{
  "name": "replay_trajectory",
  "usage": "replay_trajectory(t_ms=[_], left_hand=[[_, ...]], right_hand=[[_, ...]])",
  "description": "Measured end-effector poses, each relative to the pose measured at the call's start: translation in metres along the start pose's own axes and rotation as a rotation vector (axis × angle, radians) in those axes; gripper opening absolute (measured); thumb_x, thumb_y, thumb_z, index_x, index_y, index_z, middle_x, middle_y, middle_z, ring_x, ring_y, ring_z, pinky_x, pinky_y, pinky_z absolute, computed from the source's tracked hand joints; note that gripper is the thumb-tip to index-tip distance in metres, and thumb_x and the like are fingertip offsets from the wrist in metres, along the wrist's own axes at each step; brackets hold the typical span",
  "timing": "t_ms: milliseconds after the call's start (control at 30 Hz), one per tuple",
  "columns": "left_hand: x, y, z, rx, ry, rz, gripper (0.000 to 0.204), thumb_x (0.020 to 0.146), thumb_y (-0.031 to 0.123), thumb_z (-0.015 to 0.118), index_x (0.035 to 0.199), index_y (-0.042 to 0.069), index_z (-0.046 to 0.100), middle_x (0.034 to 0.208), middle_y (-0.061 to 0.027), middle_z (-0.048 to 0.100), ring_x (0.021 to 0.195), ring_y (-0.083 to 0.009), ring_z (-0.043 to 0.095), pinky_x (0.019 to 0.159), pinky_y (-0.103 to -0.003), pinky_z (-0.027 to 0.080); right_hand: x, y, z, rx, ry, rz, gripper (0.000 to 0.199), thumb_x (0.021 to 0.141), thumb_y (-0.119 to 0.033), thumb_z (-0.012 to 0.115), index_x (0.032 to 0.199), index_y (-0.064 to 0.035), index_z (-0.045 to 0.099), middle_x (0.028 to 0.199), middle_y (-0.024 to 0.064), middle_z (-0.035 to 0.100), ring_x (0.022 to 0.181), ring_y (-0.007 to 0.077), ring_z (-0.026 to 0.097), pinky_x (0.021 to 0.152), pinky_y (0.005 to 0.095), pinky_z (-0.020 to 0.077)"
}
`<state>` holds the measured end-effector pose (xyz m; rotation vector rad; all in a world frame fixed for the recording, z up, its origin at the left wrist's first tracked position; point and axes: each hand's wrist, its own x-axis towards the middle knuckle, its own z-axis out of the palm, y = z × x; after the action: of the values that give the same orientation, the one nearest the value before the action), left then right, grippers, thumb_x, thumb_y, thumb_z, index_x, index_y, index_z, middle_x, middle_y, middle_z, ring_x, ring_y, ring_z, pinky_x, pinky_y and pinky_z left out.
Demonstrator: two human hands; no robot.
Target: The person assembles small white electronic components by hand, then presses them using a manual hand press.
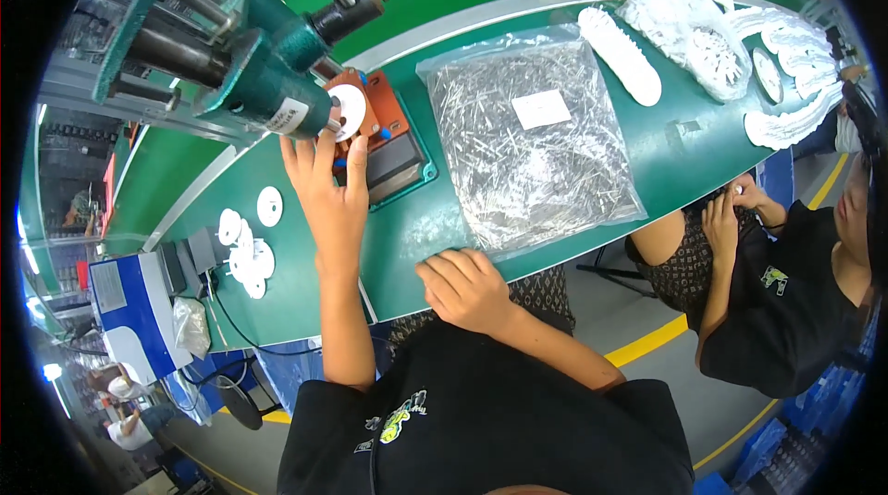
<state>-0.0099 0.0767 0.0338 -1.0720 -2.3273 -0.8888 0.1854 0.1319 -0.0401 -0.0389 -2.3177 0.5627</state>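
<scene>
My left hand (pixel 326 182) reaches up to a green bench press (pixel 277 79), its thumb and fingertips closed at the lower edge of a white plastic disc (pixel 351 106). The disc sits on the orange fixture (pixel 391 116) beneath the press head, which hides part of the disc and of my fingers. My right hand (pixel 465 290) lies at the table's front edge with its fingers curled in. Its palm is turned away, so anything inside it is hidden. Just beyond that hand is a large clear bag of small metal pins (pixel 527 162) with a white label.
Several loose white discs (pixel 248 259) lie on the green table (pixel 407 259) at the left, near a blue and white machine (pixel 139 310). Stacks of white parts (pixel 620 55) and a plastic bag (pixel 689 32) stand at the far right. Another person (pixel 786 291) sits to the right.
</scene>
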Motion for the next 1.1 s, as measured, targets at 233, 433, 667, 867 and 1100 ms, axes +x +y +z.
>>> replay_trajectory(t_ms=[233, 433, 667, 867, 1100], left_hand=[[0.016, 0.001, -0.027, -0.140, -0.070, 0.006, 0.046, 0.082, 0.028, 0.075, 0.115, 0.000, 0.059, 0.118, -0.0209, 0.057, 0.111, -0.0429, 0.051, 0.108, -0.052, 0.033], [0.003, -0.013, 0.002, -0.496, 0.062, -0.024, 0.077, 0.073, 0.041, 0.083, 0.127, -0.005, 0.053, 0.134, -0.0278, 0.048, 0.124, -0.0430, 0.049, 0.104, -0.045, 0.042], [-0.007, -0.026, 0.004, -0.442, 0.049, 0.092, 0.076, 0.080, 0.033, 0.079, 0.136, -0.005, 0.045, 0.141, -0.0237, 0.047, 0.138, -0.0421, 0.037, 0.114, -0.047, 0.032], [0.006, -0.019, 0.009, -0.497, 0.030, 0.107, 0.078, 0.080, 0.031, 0.078, 0.139, -0.004, 0.042, 0.144, -0.0218, 0.045, 0.141, -0.0413, 0.033, 0.116, -0.047, 0.029], [0.006, -0.031, 0.003, -0.525, 0.047, 0.070, 0.075, 0.073, 0.010, 0.070, 0.141, -0.001, 0.041, 0.145, -0.0207, 0.044, 0.141, -0.0416, 0.032, 0.115, -0.046, 0.031]], right_hand=[[0.008, -0.013, 0.001, 0.061, -0.042, -0.024, 0.020, 0.079, -0.010, 0.066, 0.097, -0.0012, 0.067, 0.095, 0.0080, 0.065, 0.091, 0.0238, 0.063, 0.081, 0.0366, 0.0493], [0.051, -0.034, -0.042, 0.394, 0.058, 0.034, 0.015, 0.092, -0.005, 0.059, 0.100, 0.0015, 0.069, 0.095, 0.0138, 0.069, 0.088, 0.0331, 0.066, 0.082, 0.0424, 0.0510], [0.310, -0.029, -0.140, 0.187, 0.750, -0.237, 0.043, 0.102, -0.025, 0.042, 0.131, 0.0061, 0.050, 0.131, 0.0255, 0.052, 0.114, 0.0309, 0.055, 0.097, 0.0394, 0.0428], [0.356, -0.005, -0.174, 0.483, 0.224, 0.167, 0.053, 0.105, -0.036, 0.043, 0.066, -0.0022, 0.054, 0.061, 0.0054, 0.054, 0.048, 0.0097, 0.048, 0.051, 0.0267, 0.0407], [0.197, 0.004, -0.131, 0.548, 0.624, -0.288, 0.040, 0.102, -0.019, 0.034, 0.065, -0.0066, 0.041, 0.069, 0.0087, 0.045, 0.060, 0.0206, 0.045, 0.056, 0.0323, 0.0412]])
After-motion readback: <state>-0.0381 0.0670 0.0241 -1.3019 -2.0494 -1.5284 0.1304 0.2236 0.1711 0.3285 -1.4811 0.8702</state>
